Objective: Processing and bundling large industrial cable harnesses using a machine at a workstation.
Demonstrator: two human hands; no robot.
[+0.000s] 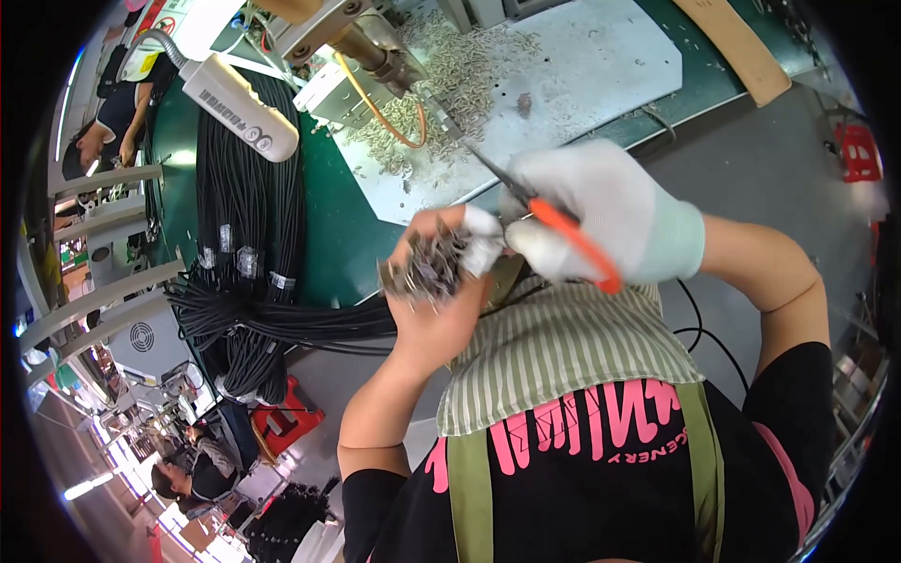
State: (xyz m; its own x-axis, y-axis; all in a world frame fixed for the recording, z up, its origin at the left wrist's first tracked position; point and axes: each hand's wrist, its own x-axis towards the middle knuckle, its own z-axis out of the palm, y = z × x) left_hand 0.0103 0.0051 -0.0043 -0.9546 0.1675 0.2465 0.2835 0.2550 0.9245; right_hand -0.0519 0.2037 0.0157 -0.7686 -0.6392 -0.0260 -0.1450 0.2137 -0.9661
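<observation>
Orange-handled cutters (pixel 563 230) sat clenched in the gloved right hand (pixel 601 216), their thin dark tip reaching up and left over the pale work mat (pixel 582 66). The bare left hand (pixel 436 291) was wrapped tight around a bunch of cable ends (pixel 427 263), held up close in front of the striped apron (pixel 563 352), with one taped fingertip touching the glove. With blades so near bare fingers, a slip could probably have nicked skin or cut a wrong wire, and a loosened grip might have let the bunch fan apart. Black cables (pixel 249 225) trailed from the fist leftward across the green bench (pixel 324 216), likely to drag. Wire offcuts (pixel 460 70) littered the mat beside a metal machine head (pixel 361 42) and a white handheld unit (pixel 239 103); other workers sat far left.
</observation>
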